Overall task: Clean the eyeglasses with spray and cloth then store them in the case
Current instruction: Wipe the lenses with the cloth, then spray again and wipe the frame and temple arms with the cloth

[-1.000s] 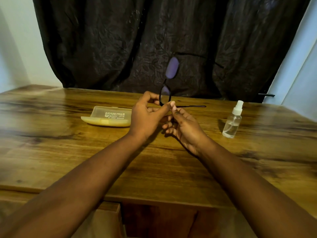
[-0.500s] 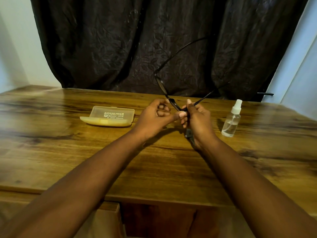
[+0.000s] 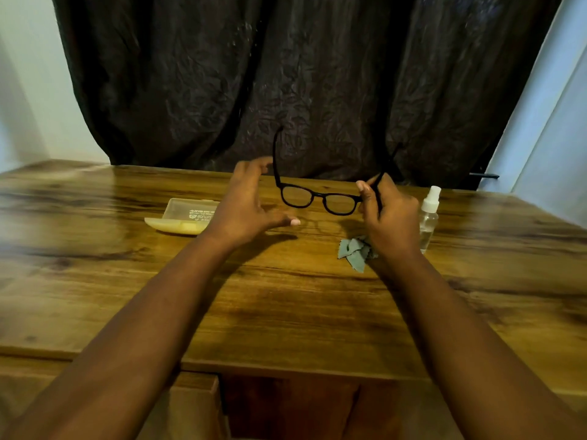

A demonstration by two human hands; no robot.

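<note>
The right hand (image 3: pixel 392 217) pinches one temple of the black-framed eyeglasses (image 3: pixel 317 200), held above the wooden table (image 3: pixel 286 312) with both temples unfolded; the left hand (image 3: pixel 247 204) hovers beside the other temple with fingers spread. A crumpled grey-green cloth (image 3: pixel 354 252) lies under the right wrist; a clear spray bottle with white nozzle (image 3: pixel 429 217) stands just right, a pale yellow translucent case (image 3: pixel 184 215) lies left.

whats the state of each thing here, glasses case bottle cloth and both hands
eyeglasses: unfolded, arms open, held in the air above the table
case: closed, lying flat on the table
spray bottle: upright, partly filled with clear liquid
cloth: crumpled on the table
left hand: open, not gripping the glasses
right hand: pinches one arm of the glasses
</note>
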